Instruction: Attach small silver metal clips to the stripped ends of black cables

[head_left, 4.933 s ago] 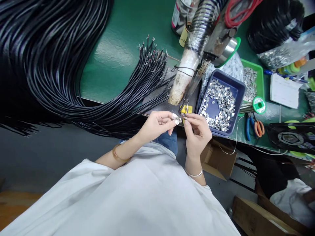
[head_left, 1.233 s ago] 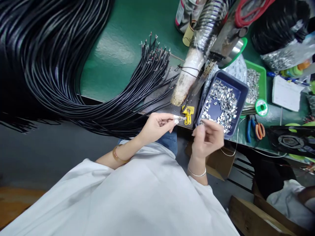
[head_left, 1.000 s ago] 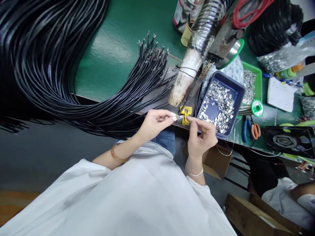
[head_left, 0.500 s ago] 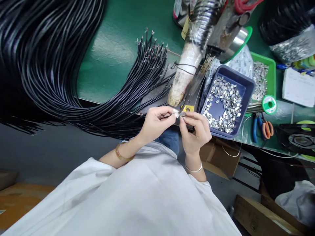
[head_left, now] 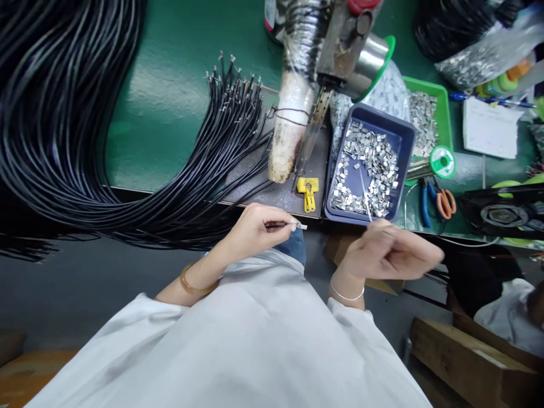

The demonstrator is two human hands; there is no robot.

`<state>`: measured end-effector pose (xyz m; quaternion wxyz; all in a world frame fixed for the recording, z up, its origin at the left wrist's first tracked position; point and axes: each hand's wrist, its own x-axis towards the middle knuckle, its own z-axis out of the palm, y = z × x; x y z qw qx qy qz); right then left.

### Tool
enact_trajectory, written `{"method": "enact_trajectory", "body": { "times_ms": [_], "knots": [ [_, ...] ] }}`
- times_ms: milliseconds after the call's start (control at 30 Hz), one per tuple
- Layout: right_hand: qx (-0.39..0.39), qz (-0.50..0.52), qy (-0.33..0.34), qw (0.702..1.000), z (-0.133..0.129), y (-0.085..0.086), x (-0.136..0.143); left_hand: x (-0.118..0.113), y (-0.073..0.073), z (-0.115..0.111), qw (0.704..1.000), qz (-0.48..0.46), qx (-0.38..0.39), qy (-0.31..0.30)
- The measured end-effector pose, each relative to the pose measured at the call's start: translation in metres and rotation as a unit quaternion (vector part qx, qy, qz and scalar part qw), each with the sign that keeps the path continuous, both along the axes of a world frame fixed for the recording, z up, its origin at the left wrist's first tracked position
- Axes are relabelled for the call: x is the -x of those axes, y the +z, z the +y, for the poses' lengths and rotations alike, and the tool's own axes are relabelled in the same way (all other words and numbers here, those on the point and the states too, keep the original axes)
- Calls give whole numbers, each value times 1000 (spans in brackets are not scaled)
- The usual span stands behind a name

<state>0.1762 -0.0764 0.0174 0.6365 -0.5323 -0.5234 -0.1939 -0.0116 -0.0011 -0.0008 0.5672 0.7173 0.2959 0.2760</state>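
Note:
My left hand [head_left: 261, 228] pinches a black cable [head_left: 275, 225] near its end, where a small silvery metal connector [head_left: 301, 226] sticks out past the fingertips. To the right, my right hand [head_left: 389, 252] is curled closed and somewhat blurred, gripping a thin silvery wire [head_left: 364, 190]. The wire points up from the fingers over a dark blue tray [head_left: 406, 164] of loose small metal connectors [head_left: 378, 158]. Between the hands and the tray, a yellow cable stripper [head_left: 308, 195] lies on the grey plate [head_left: 276, 195] at the table edge.
A large bundle of black cables [head_left: 68, 113] covers the left side. An extraction hose [head_left: 293, 107] and a metal holder [head_left: 340, 45] hang over the middle. Farther right are a green tray [head_left: 444, 113], a wire spool [head_left: 442, 161], pliers [head_left: 429, 198] and a notepad [head_left: 488, 127].
My right hand has left the connector, moved right and taken hold of the thin wire. My left hand has shifted slightly left and down with the cable. The camera view has shifted.

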Motion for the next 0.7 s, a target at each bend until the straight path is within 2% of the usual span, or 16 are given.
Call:
{"method": "enact_trajectory", "body": {
  "times_ms": [33,67,133,200,233,267,333,433,533,567,633,700],
  "knots": [
    [-29,12,-22,999,-2,6,-4,3,-1,-1,999,-2,-44,-12],
    [-24,28,-36,999,-4,11,-7,7,-3,-1,996,-14,-88,2],
    [94,67,-38,993,-7,17,-16,14,-8,-1,979,-34,-177,100],
    [252,92,-25,963,-8,17,-29,21,-13,0,939,5,-261,224],
    [309,90,-22,946,-7,15,-37,24,-16,2,920,44,-293,256],
    [340,74,-28,937,-3,11,-46,26,-19,6,905,81,-318,270],
    [361,8,-69,930,10,3,-63,30,-26,17,894,126,-344,258],
    [388,-49,-114,913,40,-6,-81,29,-35,41,886,134,-360,260],
    [448,-71,-123,883,67,-8,-85,22,-34,63,865,138,-366,315],
    [475,-85,-122,867,74,-7,-84,19,-31,67,872,145,-345,316],
    [493,-102,-125,855,81,-5,-81,13,-19,71,886,117,-275,355],
    [496,-109,-119,853,78,-4,-76,8,-4,70,933,92,-180,299]
  ]
}}
